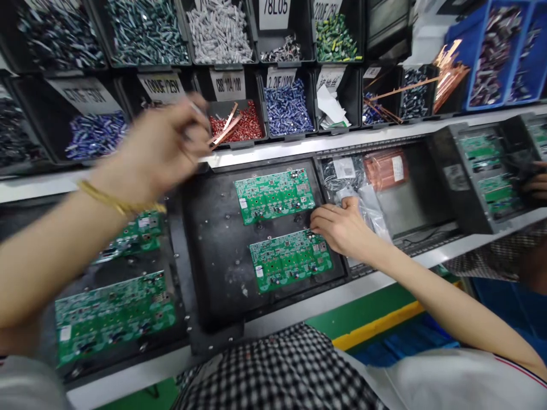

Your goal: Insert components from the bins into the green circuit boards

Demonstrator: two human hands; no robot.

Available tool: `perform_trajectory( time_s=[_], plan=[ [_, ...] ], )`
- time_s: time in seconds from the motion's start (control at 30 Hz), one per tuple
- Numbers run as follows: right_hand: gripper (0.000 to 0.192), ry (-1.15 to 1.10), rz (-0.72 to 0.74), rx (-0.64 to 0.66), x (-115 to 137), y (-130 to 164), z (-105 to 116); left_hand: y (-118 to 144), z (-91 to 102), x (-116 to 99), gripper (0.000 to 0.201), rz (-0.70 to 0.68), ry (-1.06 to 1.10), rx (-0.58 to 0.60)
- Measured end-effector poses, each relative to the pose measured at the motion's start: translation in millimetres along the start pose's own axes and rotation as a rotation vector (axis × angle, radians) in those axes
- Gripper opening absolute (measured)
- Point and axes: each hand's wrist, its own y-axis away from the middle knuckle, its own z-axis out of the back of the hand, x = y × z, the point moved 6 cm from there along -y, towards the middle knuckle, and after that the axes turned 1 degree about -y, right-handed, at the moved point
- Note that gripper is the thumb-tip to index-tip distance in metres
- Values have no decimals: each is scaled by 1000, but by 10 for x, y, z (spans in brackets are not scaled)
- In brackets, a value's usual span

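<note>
My left hand (pixel 177 136) is raised in front of the parts bins, its fingers curled and blurred by motion. A pale streak shows at its fingertips, too smeared to name. My right hand (pixel 339 228) rests at the right side of a black tray (pixel 209 256), fingers pressed together. Its fingertips meet the upper right corner of the lower green circuit board (pixel 290 259); what they pinch, if anything, is hidden. The upper circuit board (pixel 276 193) lies flat just beyond, with small components along its edges.
Bins of blue capacitors (pixel 290 108) and red components (pixel 245 122) line the back, with copper strips (pixel 450 82) at right. Another tray holding a circuit board (pixel 115 316) sits left. Bagged parts (pixel 384 169) lie in a right-hand tray. A co-worker's hand (pixel 537 179) shows far right.
</note>
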Motion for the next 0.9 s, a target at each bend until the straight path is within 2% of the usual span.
perform_trajectory(
  time_s=[0.1,0.13,0.17,0.23,0.37,0.47,0.53,0.63,0.77,0.9],
  plan=[
    [11,-165,-59,-15,-28,2,65,421,-268,933,20,260,-88,66],
    [9,-236,-90,-46,-26,4,106,541,-327,1175,19,336,-95,84],
    [9,-310,-123,-88,-14,6,152,637,-368,1367,22,395,-99,93],
    [11,-447,-173,-170,50,8,231,742,-430,1589,29,426,-95,108],
    [14,-577,-153,-258,279,-4,276,750,-538,1659,35,282,-102,120],
    [10,-517,-140,-332,388,35,287,762,-618,1662,38,188,-126,114],
    [8,-439,-133,-379,425,100,321,788,-667,1668,39,175,-138,136],
    [8,-326,-117,-398,424,234,378,828,-690,1683,34,290,-101,192],
    [9,-139,-157,-310,273,371,281,876,-599,1701,19,496,-17,189],
    [8,-49,-194,-210,103,367,24,907,-540,1709,17,440,-87,172]
  ],
)
